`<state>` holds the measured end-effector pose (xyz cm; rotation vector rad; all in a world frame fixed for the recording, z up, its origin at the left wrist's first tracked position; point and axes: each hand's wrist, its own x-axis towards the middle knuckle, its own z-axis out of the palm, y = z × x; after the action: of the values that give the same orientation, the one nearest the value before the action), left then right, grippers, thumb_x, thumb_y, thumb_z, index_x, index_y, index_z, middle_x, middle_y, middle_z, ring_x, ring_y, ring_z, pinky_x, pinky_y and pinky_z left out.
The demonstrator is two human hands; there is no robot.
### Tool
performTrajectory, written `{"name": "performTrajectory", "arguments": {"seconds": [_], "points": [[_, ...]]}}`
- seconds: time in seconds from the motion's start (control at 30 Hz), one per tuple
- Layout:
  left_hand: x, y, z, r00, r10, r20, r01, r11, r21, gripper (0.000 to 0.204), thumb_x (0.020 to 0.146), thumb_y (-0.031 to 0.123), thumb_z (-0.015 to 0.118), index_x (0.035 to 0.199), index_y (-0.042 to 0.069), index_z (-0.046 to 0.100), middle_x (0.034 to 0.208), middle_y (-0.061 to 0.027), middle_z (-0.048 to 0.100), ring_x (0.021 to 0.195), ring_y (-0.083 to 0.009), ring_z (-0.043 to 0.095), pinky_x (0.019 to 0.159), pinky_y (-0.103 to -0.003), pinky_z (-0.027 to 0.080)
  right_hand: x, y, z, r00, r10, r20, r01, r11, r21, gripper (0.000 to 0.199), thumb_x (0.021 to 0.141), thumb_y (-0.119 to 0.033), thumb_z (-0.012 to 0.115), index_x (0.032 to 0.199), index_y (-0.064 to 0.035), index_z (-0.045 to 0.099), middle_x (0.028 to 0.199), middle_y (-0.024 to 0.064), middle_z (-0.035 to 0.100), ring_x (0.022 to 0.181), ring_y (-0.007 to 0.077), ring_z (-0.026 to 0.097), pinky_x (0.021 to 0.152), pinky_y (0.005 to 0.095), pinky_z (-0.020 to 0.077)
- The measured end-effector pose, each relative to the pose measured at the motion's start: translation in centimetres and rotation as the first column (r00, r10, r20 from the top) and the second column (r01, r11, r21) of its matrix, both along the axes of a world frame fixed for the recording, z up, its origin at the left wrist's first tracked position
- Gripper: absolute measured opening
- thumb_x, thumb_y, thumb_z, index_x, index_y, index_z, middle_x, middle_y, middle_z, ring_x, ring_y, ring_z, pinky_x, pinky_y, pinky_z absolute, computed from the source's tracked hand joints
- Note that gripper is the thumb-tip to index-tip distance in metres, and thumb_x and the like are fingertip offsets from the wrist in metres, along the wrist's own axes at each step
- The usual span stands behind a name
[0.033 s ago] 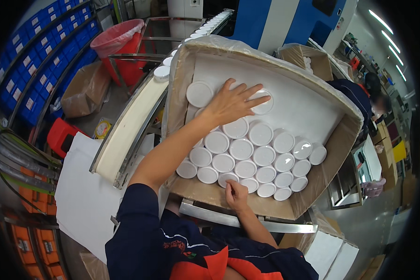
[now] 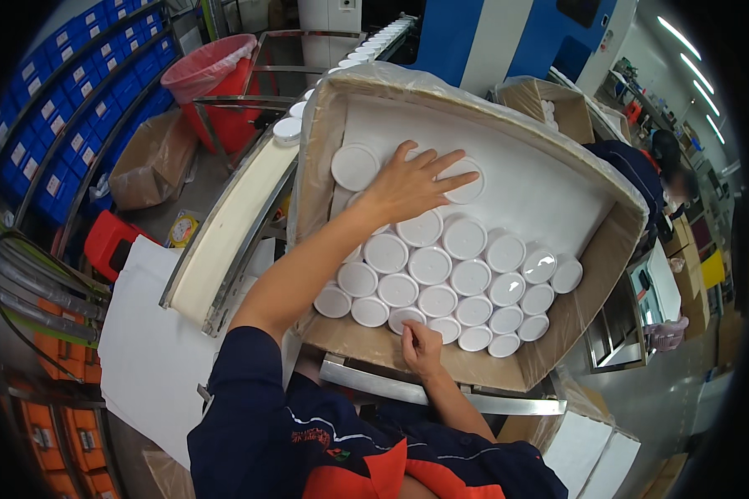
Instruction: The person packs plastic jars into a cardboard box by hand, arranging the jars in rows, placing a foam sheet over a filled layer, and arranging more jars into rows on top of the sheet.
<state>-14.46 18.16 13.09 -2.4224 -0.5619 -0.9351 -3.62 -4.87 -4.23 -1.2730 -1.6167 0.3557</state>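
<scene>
A large cardboard box (image 2: 587, 295) lined with clear plastic stands before me. Several round white plastic lids or lidded tubs (image 2: 430, 265) lie in close rows in its near part, on a white sheet. My left hand (image 2: 412, 185) reaches across them with its fingers spread. Its fingertips lie over one white lid (image 2: 468, 190) beyond the rows; another white lid (image 2: 355, 166) sits left of the hand by the box wall. At the near wall my right hand (image 2: 423, 348) is curled, its fingertips at a lid (image 2: 406, 316) in the nearest row. Its palm is hidden.
Left of the box runs a curved cream conveyor (image 2: 233, 224), with a white lid (image 2: 287, 130) on it and more in line behind. A metal rail (image 2: 441, 397) crosses in front of the box. A red bin (image 2: 212, 79) and blue drawers (image 2: 66, 91) stand at left. A co-worker (image 2: 632, 179) is at right.
My left hand and the lid under its fingertips have shifted very slightly to the left. The right hand looks unmoved.
</scene>
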Motion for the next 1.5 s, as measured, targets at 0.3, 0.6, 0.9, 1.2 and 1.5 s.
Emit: {"name": "performTrajectory", "arguments": {"seconds": [0.3, 0.6, 0.9, 1.2, 1.5], "points": [[-2.7, -2.1, 0.5, 0.985, -0.127, 0.121, 0.144, 0.979, -0.148, 0.058, 0.078, 0.021, 0.069, 0.134, 0.020, 0.055, 0.136, -0.0095, 0.051, 0.120, -0.0264, 0.052, 0.100, -0.051, 0.033, -0.4, 0.1, 0.0, 1.000, -0.003, -0.004, 0.003, 1.000, -0.019, 0.008, 0.082, -0.001, 0.063, 0.089, -0.0012, 0.067, 0.059, 0.0112, 0.058, 0.045, 0.0214, 0.056, 0.045, 0.0323, 0.0431], [-18.4, 9.9, 2.9, 0.689, 0.373, 0.621, -0.374, 0.917, -0.136, 0.040, 0.087, 0.020, 0.067, 0.122, 0.003, 0.059, 0.126, -0.0233, 0.055, 0.118, -0.0372, 0.052, 0.103, -0.043, 0.039, 0.7, 0.1, -0.8, 0.997, -0.042, 0.066, 0.041, 0.999, 0.019, 0.009, 0.080, -0.001, 0.063, 0.088, -0.0022, 0.067, 0.061, 0.0110, 0.059, 0.048, 0.0245, 0.058, 0.046, 0.0350, 0.0453], [-25.0, 28.3, -16.1, 0.559, 0.752, 0.348, -0.348, 0.594, -0.725, 0.074, 0.088, 0.047, 0.059, 0.151, 0.019, 0.032, 0.146, -0.0170, 0.043, 0.129, -0.0370, 0.046, 0.110, -0.047, 0.033, 0.6, 0.6, -0.9, 0.997, -0.027, 0.076, 0.025, 0.999, 0.022, 0.009, 0.082, -0.006, 0.064, 0.091, -0.0037, 0.063, 0.061, 0.0111, 0.055, 0.052, 0.0300, 0.058, 0.047, 0.0412, 0.0445], [-11.3, 23.5, -9.0, 0.787, 0.583, 0.202, -0.302, 0.650, -0.697, 0.072, 0.088, 0.053, 0.056, 0.149, 0.022, 0.036, 0.146, -0.0168, 0.043, 0.128, -0.0386, 0.047, 0.106, -0.051, 0.035, -0.5, 0.9, -0.2, 0.999, -0.011, 0.044, 0.009, 0.998, 0.057, 0.012, 0.078, 0.000, 0.064, 0.090, -0.0010, 0.065, 0.060, 0.0091, 0.053, 0.049, 0.0268, 0.055, 0.045, 0.0381, 0.0427], [-4.6, 26.8, -11.7, 0.917, 0.397, -0.029, -0.313, 0.674, -0.669, 0.071, 0.088, 0.059, 0.053, 0.148, 0.025, 0.039, 0.147, -0.0165, 0.043, 0.127, -0.0403, 0.047, 0.103, -0.055, 0.037, 0.1, 0.5, -2.1, 0.999, -0.033, 0.017, 0.033, 0.999, -0.009, 0.012, 0.081, -0.005, 0.064, 0.092, -0.0041, 0.063, 0.062, 0.0113, 0.054, 0.052, 0.0297, 0.057, 0.046, 0.0400, 0.0439]]}}
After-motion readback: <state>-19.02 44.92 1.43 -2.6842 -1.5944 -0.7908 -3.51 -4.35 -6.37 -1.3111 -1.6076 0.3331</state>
